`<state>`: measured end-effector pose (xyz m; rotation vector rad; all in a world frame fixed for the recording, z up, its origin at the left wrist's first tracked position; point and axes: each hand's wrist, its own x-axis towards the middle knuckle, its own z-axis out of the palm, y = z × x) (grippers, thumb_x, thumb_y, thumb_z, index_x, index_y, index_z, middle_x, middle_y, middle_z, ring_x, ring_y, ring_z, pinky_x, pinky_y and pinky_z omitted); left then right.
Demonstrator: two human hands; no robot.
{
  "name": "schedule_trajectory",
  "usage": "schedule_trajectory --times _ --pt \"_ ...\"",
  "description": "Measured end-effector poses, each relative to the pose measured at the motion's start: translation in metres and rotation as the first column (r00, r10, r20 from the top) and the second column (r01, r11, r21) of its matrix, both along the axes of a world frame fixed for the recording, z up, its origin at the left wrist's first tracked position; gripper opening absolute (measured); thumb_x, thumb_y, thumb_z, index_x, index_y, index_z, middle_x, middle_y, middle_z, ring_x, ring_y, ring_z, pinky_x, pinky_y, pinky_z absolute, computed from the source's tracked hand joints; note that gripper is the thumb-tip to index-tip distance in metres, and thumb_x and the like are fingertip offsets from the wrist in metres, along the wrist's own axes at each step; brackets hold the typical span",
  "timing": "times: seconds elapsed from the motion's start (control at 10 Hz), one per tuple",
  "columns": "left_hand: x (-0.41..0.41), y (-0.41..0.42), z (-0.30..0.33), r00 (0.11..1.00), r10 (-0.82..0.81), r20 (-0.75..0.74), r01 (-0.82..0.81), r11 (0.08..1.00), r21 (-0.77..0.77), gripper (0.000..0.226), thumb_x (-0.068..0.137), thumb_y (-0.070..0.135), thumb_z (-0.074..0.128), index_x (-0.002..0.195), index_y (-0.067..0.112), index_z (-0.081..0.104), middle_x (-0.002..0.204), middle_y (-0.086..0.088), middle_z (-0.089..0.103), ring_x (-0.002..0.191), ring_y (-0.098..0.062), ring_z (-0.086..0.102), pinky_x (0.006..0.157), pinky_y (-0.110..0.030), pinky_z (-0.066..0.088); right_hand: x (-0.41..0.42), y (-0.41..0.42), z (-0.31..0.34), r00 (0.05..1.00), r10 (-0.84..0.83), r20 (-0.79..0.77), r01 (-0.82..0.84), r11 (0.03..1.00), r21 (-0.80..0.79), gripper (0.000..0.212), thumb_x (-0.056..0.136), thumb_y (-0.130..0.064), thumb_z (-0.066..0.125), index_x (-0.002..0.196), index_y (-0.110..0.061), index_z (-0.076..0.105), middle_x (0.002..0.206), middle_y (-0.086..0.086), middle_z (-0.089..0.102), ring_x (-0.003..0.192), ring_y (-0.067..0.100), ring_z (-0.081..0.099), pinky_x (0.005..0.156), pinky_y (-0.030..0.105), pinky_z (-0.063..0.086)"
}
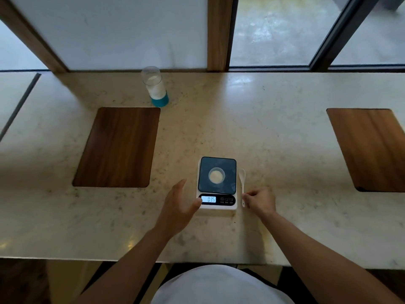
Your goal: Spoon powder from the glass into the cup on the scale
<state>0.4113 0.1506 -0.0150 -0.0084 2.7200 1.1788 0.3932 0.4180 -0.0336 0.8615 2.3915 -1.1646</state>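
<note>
A small clear cup [216, 175] holding pale powder stands in the middle of the dark platform of a white scale [217, 185], whose lit display reads digits. A white plastic spoon [242, 182] lies on the counter along the scale's right side, bowl pointing away from me. My right hand [260, 200] pinches the spoon's handle end with fingers closed. My left hand [178, 205] is open, its thumb touching the scale's front left corner. A tall glass [155, 86] with a teal base, partly filled with white powder, stands far back to the left.
Two dark wooden boards are set into the marble counter [274, 139], one [118, 147] left of the scale, one [372, 148] at the far right. Windows and wooden frames run along the back. The counter's front edge is close to my body.
</note>
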Motion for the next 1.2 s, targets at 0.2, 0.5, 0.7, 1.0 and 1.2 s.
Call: schedule_trajectory --times 0.2,0.5,0.7,1.0,1.2 --pt "0.005 -0.001 -0.003 1.0 0.007 0.006 -0.007 1.0 0.001 0.079 0.082 0.066 0.055 0.144 0.031 0.021 0.151 0.001 0.031 0.132 -0.015 0.033 0.102 -0.035 0.031 -0.001 -0.005 0.0 1.0 0.015 0.023 -0.016 0.999 0.031 0.023 0.08 -0.016 0.073 0.059 -0.009 0.076 0.058 0.006 0.072 0.064 0.021 0.071 0.059 0.034 0.057" --pt "0.007 -0.003 -0.005 1.0 0.001 0.02 -0.001 1.0 -0.004 0.082 0.08 0.071 0.055 0.144 0.033 0.02 0.151 0.003 0.03 0.132 -0.014 0.032 0.106 -0.042 0.032 -0.001 -0.003 0.003 1.0 0.004 0.027 -0.005 0.999 0.037 0.029 0.08 -0.015 0.074 0.051 -0.013 0.074 0.051 0.0 0.069 0.056 0.015 0.07 0.065 0.034 0.061" --pt "0.009 -0.002 -0.007 0.999 -0.003 0.039 0.005 0.999 -0.045 0.085 0.076 0.075 0.055 0.143 0.036 0.019 0.151 0.004 0.029 0.132 -0.016 0.033 0.105 -0.044 0.033 0.0 -0.001 0.004 1.0 0.013 0.025 -0.014 0.999 0.037 0.027 0.083 -0.021 0.076 0.057 -0.02 0.073 0.057 -0.001 0.071 0.058 0.013 0.07 0.07 0.038 0.062" --pt "-0.01 0.004 0.004 0.999 -0.043 0.019 0.044 0.996 -0.083 0.086 0.077 0.074 0.053 0.144 0.029 0.02 0.151 -0.002 0.03 0.131 -0.02 0.034 0.104 -0.047 0.035 -0.009 0.007 0.018 0.97 0.233 -0.072 -0.217 0.959 0.181 0.028 0.091 -0.046 0.062 0.077 -0.022 0.065 0.076 -0.002 0.069 0.064 0.009 0.062 0.062 0.03 0.054" --pt "-0.043 0.019 0.04 0.986 -0.077 -0.149 0.05 0.983 -0.178 0.084 0.08 0.069 0.053 0.143 0.02 0.025 0.147 -0.008 0.036 0.129 -0.025 0.038 0.105 -0.049 0.031 -0.036 0.022 0.05 0.854 0.497 -0.152 -0.439 0.847 0.301 0.04 0.097 -0.049 0.047 0.104 -0.013 0.064 0.104 0.005 0.063 0.085 0.016 0.057 0.072 0.032 0.047"
